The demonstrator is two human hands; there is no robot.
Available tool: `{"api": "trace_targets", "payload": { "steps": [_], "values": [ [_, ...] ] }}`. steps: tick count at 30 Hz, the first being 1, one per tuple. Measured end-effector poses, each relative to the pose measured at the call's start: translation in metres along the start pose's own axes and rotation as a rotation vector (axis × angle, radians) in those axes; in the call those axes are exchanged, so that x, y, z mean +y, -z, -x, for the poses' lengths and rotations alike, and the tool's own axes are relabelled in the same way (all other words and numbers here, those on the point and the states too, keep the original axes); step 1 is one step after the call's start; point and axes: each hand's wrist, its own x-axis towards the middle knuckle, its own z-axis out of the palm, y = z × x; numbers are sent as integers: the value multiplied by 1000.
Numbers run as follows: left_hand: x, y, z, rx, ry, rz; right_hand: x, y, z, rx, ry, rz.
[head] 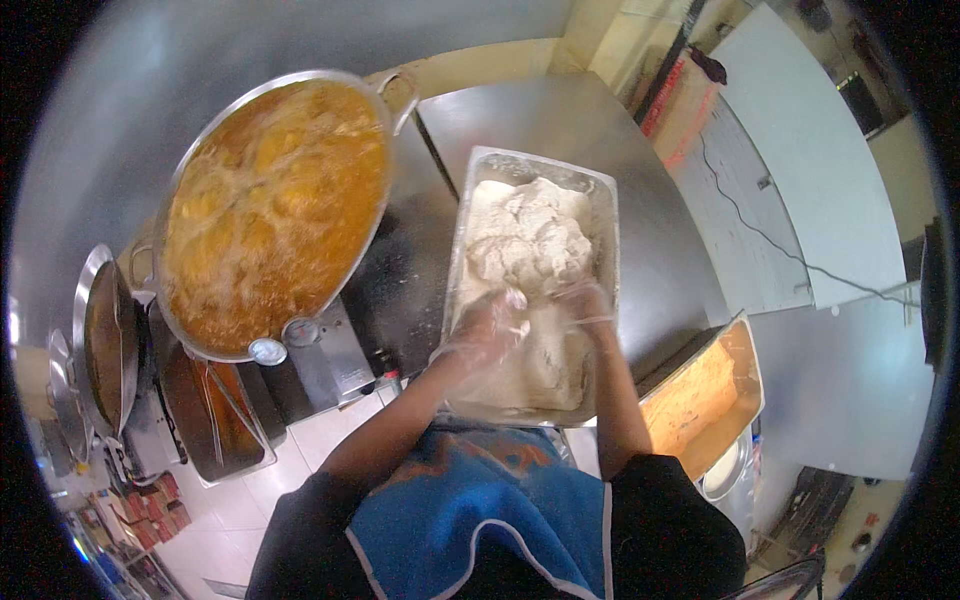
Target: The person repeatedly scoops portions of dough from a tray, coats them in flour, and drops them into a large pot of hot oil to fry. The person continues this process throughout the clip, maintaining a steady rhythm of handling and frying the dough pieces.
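Observation:
A deep metal pan [610,225] of pale flour stands on the counter before me. Flour-coated food pieces [536,232] are heaped in its far half; their kind is hidden by the coating. Both my hands wear clear plastic gloves and are blurred. Just above the flour at the pan's left side, my left hand [491,326] has its white-dusted fingers apart, with nothing seen in them. My right hand [586,306] is at the near right edge of the heap. Its fingertips are too blurred to show whether they grip a piece.
At left, a wide two-handled metal pot [385,176] holds bubbling oil [277,202] with pieces frying. A dial thermometer [268,351] sits at its near rim. A metal pan of orange coating [690,397] is at right. Another deep pan [232,450] stands below the pot.

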Motion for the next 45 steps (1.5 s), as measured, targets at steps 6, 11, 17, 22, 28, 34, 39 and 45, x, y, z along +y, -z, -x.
{"api": "trace_targets", "payload": {
  "steps": [6,11,17,22,28,34,39,45],
  "values": [
    [-71,-33,-145,255,68,-840,1,-120,11,235,-139,373],
    [-76,-16,-170,3,179,-856,8,-62,15,-306,-243,107],
    [-85,-14,-122,-378,146,-1184,20,-9,43,-454,-50,437],
    [-99,-61,-69,-178,-6,-1205,-15,-78,75,-273,-64,551],
    [-86,-44,-76,-601,317,-812,4,-50,87,-665,46,246],
    [-106,-57,-61,-92,70,-911,-16,-53,111,-416,-4,455],
    [-107,-66,-84,-453,294,-935,11,-73,100,-652,-81,197],
    [-116,-84,-40,-478,142,-1133,69,-108,109,-466,57,247]
  ]
}}
